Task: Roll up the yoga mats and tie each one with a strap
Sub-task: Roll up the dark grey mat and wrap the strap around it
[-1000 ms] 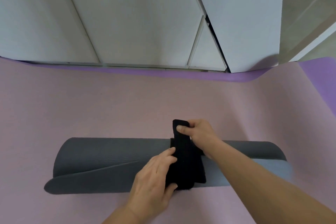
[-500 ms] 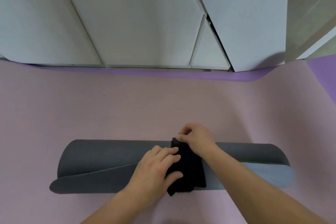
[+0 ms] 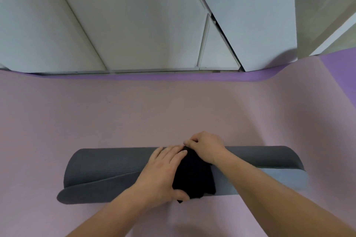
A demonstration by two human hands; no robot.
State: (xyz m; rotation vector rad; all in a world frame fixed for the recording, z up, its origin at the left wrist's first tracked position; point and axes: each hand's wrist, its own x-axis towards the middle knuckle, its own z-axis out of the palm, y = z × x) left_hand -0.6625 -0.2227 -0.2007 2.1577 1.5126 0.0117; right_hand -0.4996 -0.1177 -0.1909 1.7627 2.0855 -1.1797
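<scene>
Pink mat (image 3: 134, 117) covers the floor, with white wall panels (image 3: 134, 15) in the upper frame. Right hand (image 3: 206, 146): grip closed, curled fingers pinching the top end of the black strap (image 3: 194, 175). Left hand (image 3: 163, 173): fingers straight, pressing the strap's left side. The strap wraps the middle of the rolled grey mat (image 3: 107, 167), at lower centre of the frame.

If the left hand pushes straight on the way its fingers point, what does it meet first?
Probably the right hand, which pinches the black fabric strap atop the rolled dark grey yoga mat. The left hand lies just short of it, though depth is unclear.
</scene>
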